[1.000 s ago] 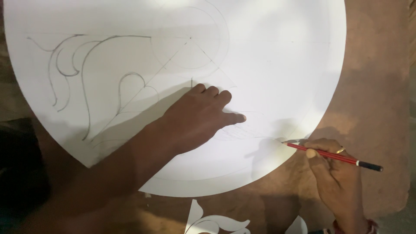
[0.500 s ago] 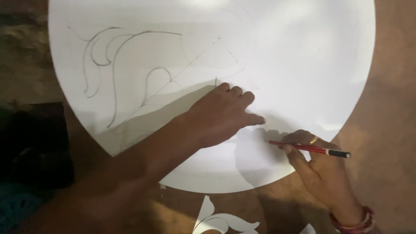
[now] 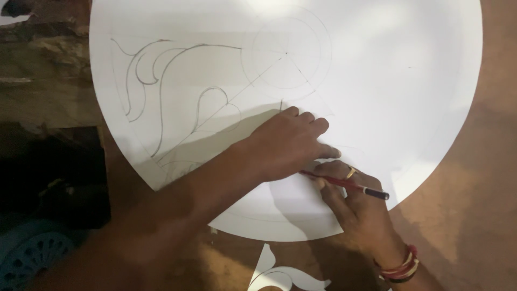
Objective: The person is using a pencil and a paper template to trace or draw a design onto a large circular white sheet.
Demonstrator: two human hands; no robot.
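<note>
Right hand: the right hand [image 3: 355, 207] grips a red pencil with a black end [image 3: 344, 183] between thumb and fingers, its tip low on the disc and tucked against the left hand's fingertips; a gold ring sits on one finger.
Wrist: red bangles [image 3: 397, 267] circle the right wrist, near the lower edge of the floor area in view.
Left hand: the left hand [image 3: 288, 143] lies palm down with fingers together, pressing flat on the disc and grasping nothing.
Disc: a large white round paper disc [image 3: 388, 81] lies flat on the brown floor [image 3: 474, 215], filling the upper part of the view; both hands rest on its lower middle.
Drawing: grey pencil scrolls and curved leaf lines [image 3: 161, 81] cover the disc's left part, with faint circles and straight guide lines nearer its middle.
Cut-out: a white cut paper leaf shape [image 3: 280, 272] lies on the floor just below the disc's lower edge.
Left side: a blue patterned round object [image 3: 32, 256] sits at the lower left corner.
</note>
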